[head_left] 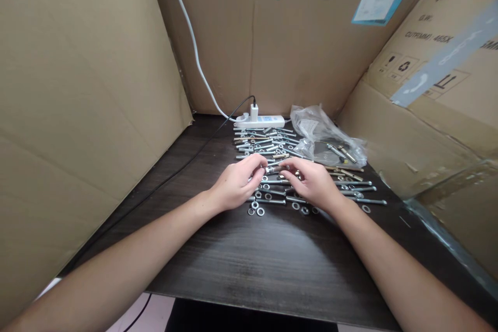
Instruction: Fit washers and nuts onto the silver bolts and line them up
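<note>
My left hand (pixel 238 182) and my right hand (pixel 311 181) meet over a spread of metal bolts (pixel 268 142) on a dark wooden table (pixel 268 259). Both pinch the same small bolt (pixel 272 169) between their fingertips, the left at one end and the right at the other. Loose washers (pixel 257 210) and nuts lie just in front of the hands. More long bolts (pixel 361 189) lie to the right of my right hand.
A white power strip (pixel 260 122) with a plugged-in charger and cables sits at the back. A crumpled clear plastic bag (pixel 327 137) with a few bolts lies back right. Cardboard walls (pixel 78 114) enclose the table on the left, back and right.
</note>
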The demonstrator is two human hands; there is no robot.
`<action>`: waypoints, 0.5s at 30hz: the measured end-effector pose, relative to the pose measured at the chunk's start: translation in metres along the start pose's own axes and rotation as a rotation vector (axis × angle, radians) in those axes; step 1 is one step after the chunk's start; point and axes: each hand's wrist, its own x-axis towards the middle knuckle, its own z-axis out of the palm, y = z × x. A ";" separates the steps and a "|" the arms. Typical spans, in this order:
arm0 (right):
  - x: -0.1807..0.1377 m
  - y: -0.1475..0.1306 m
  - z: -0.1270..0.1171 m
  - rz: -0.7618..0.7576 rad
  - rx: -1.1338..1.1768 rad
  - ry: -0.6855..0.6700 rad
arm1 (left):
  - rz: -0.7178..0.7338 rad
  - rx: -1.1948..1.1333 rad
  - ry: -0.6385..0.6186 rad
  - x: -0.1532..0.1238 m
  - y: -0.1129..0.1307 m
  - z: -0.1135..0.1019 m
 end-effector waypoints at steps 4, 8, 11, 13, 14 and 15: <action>0.000 0.001 0.001 -0.002 -0.004 -0.002 | 0.004 -0.002 -0.002 0.000 -0.001 0.000; 0.000 0.000 0.000 0.007 -0.001 0.006 | 0.017 -0.007 -0.034 0.002 -0.003 0.000; 0.000 -0.001 0.000 0.012 0.001 0.008 | 0.007 -0.002 -0.071 0.002 -0.004 -0.001; 0.000 -0.002 -0.001 0.011 -0.001 0.009 | -0.014 0.000 -0.068 0.001 -0.003 -0.001; 0.000 -0.002 -0.001 0.008 -0.003 0.009 | -0.027 -0.006 -0.053 0.001 -0.003 -0.001; 0.000 -0.002 -0.001 0.004 -0.006 0.010 | -0.039 -0.018 -0.034 0.001 -0.002 -0.001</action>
